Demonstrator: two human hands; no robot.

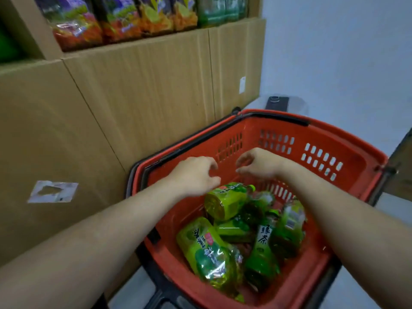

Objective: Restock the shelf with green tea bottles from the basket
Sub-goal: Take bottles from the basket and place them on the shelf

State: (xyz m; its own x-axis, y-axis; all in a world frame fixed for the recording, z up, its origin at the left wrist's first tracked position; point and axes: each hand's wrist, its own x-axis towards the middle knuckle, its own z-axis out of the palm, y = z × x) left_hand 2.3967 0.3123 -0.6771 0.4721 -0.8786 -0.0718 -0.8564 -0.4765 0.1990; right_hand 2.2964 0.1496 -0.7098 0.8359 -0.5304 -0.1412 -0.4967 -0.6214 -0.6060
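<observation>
Red basket [347,139] at 5 o'clock in the view, beside a cardboard shelf [138,85] that fills 9 to 12 o'clock. Green tea bottles [245,237] lie heaped on their sides in the basket's near half. The topmost bottle [225,199] has its long axis running 8 to 2 o'clock, cap toward 2 o'clock. A large bottle [209,253] at 6 o'clock lies along 11 to 5 o'clock. The left hand [196,175] and right hand [258,163] hover over the basket, fingers loosely curled, empty, near each other but apart. Snack bags [111,18] stand on the shelf at 12 o'clock.
</observation>
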